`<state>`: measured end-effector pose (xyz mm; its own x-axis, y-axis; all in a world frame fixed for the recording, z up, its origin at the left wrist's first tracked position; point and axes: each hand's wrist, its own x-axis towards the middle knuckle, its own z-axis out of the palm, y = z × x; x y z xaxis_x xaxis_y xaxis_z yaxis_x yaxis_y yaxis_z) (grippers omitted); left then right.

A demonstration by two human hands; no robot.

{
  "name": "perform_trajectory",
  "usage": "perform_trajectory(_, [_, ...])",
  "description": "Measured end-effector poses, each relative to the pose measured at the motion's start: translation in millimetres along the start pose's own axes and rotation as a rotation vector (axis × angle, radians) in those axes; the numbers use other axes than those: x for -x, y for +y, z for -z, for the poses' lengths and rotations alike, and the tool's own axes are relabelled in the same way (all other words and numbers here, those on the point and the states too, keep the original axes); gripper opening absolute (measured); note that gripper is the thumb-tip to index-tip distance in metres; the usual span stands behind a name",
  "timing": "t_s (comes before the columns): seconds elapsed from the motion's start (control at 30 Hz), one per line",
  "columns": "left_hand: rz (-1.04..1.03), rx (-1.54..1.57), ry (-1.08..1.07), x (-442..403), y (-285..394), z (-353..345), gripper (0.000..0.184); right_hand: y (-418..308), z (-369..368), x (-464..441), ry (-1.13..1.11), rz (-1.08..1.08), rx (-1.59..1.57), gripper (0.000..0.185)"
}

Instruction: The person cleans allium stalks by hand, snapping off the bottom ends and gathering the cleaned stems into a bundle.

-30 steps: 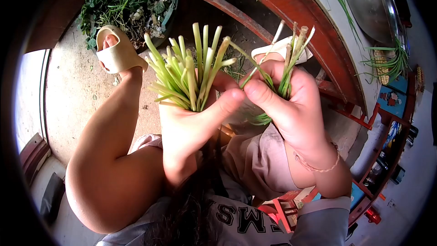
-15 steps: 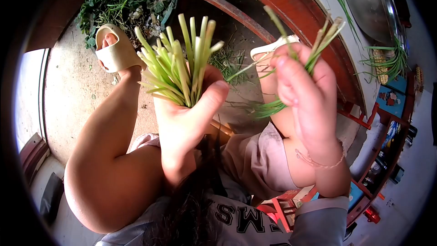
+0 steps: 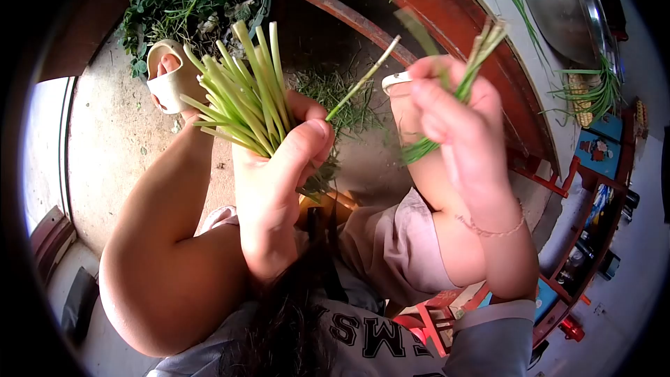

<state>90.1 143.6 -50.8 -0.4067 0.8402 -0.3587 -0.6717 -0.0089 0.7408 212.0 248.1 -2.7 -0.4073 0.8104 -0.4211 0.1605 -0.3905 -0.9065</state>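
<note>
My left hand (image 3: 273, 185) is closed round a thick bundle of chives (image 3: 244, 101), their pale cut ends fanning upward. One single stalk (image 3: 364, 77) sticks out to the right between the thumb and forefinger of that hand. To its right, my right hand (image 3: 464, 122) is raised and closed on a smaller bunch of chives (image 3: 477, 63). The green leaves of this bunch hang below the palm. A blurred stem shows above the right fingertips; whether they pinch it I cannot tell.
Leafy greens (image 3: 199, 0) are heaped on the floor at the upper left. Grass-like trimmings (image 3: 345, 101) lie between my feet. At the right are a red table edge (image 3: 481, 42), a metal basin (image 3: 565, 10), more chives (image 3: 604, 98) and a corn cob (image 3: 581, 98).
A single stalk now sticks out from my left thumb and forefinger. The left bundle has tilted further left, and my right hand has shifted slightly left.
</note>
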Motion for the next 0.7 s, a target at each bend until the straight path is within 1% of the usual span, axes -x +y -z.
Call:
perform_trajectory(0.03, [0.027, 0.021, -0.019, 0, 0, 0, 0.008, 0, -5, 3, -0.07, -0.032, -0.013, 0.012])
perform_trajectory(0.1, [0.055, 0.042, -0.036, 1, 1, -2, 0.008, 4, -10, 7, -0.178, -0.03, 0.039, 0.013])
perform_trajectory(0.13, [0.052, 0.027, -0.039, 3, 1, -5, 0.008, 6, -15, 9, -0.206, -0.014, -0.007, 0.012])
perform_trajectory(0.17, [0.049, 0.012, -0.041, 4, 1, -6, 0.008, 3, -24, 12, -0.212, 0.004, -0.08, 0.011])
perform_trajectory(0.2, [0.027, 0.054, -0.12, 2, -2, -3, 0.007, 9, -28, 12, -0.201, 0.057, -0.117, 0.01])
perform_trajectory(0.27, [-0.005, 0.006, -0.086, 4, -2, -6, 0.008, 14, -28, 12, -0.19, 0.109, -0.152, 0.009])
perform_trajectory(0.33, [-0.092, -0.043, -0.015, 8, -4, -13, 0.011, 13, -24, 12, -0.173, 0.106, 0.029, 0.008])
perform_trajectory(0.47, [-0.152, -0.15, -0.033, 10, 0, -11, 0.007, 13, -25, 13, -0.17, 0.095, 0.037, 0.006])
perform_trajectory(0.5, [-0.151, -0.15, -0.029, 10, -1, -13, 0.007, 12, -25, 14, -0.203, 0.087, -0.008, 0.006])
perform_trajectory(0.57, [-0.231, -0.177, 0.095, 9, -4, -20, 0.009, 12, -25, 14, -0.236, 0.079, -0.053, 0.006])
perform_trajectory(0.63, [-0.21, -0.182, 0.075, 9, -3, -17, 0.008, 13, -24, 13, -0.246, 0.141, 0.065, 0.007])
perform_trajectory(0.7, [-0.189, -0.187, 0.055, 9, -2, -16, 0.007, 15, -23, 13, -0.241, 0.149, 0.085, 0.007])
